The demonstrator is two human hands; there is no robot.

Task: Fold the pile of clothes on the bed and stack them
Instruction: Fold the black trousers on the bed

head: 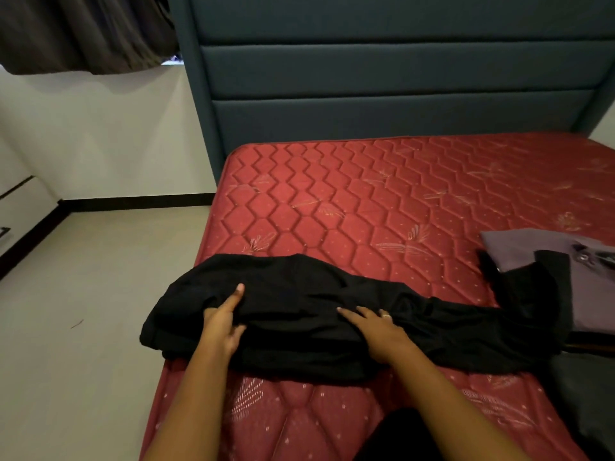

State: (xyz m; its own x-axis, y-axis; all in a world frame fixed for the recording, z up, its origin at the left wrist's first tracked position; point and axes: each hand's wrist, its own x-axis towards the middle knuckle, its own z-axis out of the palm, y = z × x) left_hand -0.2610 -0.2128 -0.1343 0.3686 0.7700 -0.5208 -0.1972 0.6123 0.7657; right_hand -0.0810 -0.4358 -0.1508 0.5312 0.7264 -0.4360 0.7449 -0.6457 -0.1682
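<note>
Black garment [299, 311] lay part-folded along the red mattress's [366, 194] near edge, left hand [223, 324] gripping a fold, right hand [377, 331] pressing flat-fingered, and the pile [592, 294] at right seemingly awaited folding, nothing stacked yet.

matt black cloth garment [316, 314] on quilted red mattress [366, 201] fabric.

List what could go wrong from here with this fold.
The black garment overhangs the mattress edge at left; it could slide to the floor. Its right end seems to reach the grey shirt, so tugging may drag that askew. The right hand only presses flat while the left hand pinches a fold, so layers may shift.
</note>
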